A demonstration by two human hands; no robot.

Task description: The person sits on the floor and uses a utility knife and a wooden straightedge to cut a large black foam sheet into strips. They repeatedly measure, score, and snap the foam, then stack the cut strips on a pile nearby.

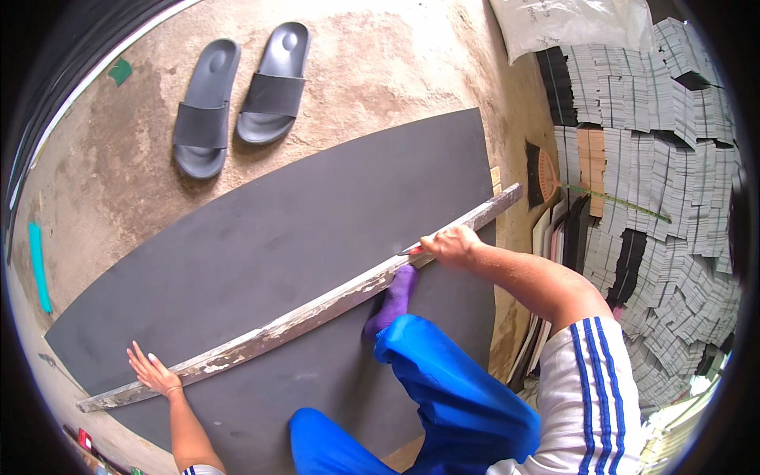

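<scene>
Right hand [450, 244] closed around a small red-handled tool [413, 251], likely a cutter, only its red end showing past the fingers; blade not visible. The tool sits tight against the near edge of the straightedge [317, 309], toward its far right part. Left hand [153, 372] flat, fingers spread, pressing down on the straightedge near its lower left end, holding nothing.

Largest first: bare concrete floor [380, 71] fills the upper view. On it lies a big dark grey sheet [261, 237], flat, running from lower left to upper right. The straightedge is a long worn strip with flaking pale paint, lying diagonally across the sheet, its left tip just off the sheet's lower left corner, its right tip past the sheet's far right edge. Both hands are well apart, one at each part of that strip.

Person's legs in blue trousers [443, 396] rest on the sheet below the strip; a foot in a purple sock [394, 299] touches the strip just under the right hand. White shorts with blue stripes [590, 396] at lower right.

Right side: stacks of cut grey and black pieces [665, 142] piled against the sheet's edge. White sack [570, 24] at top right. Pair of dark grey slides [241, 95] on the floor, above the sheet, well apart from both hands.
</scene>
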